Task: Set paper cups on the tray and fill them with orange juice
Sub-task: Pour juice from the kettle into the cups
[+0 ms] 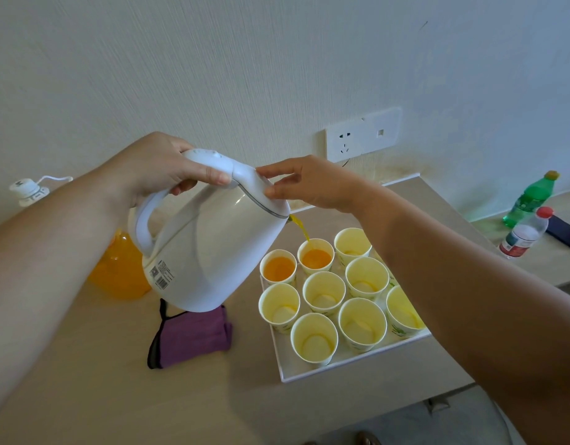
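Observation:
My left hand [161,168] grips the handle of a white kettle [213,252], which is tilted to the right. Orange juice streams from its spout into a paper cup [315,256] in the far row of the white tray [309,374]. My right hand [309,184] rests its fingertips on the kettle's lid. The cup [278,266] to the left of that one holds juice. Several other paper cups, such as one [314,337] at the front, stand empty on the tray. My right forearm hides part of the tray's right side.
A big bottle of orange juice [119,268] stands behind the kettle at the left, and a purple cloth [190,335] lies on the beige table. A green bottle [531,199], a clear bottle [524,234] and a dark object [563,231] sit at the far right. A wall socket [362,136] is behind.

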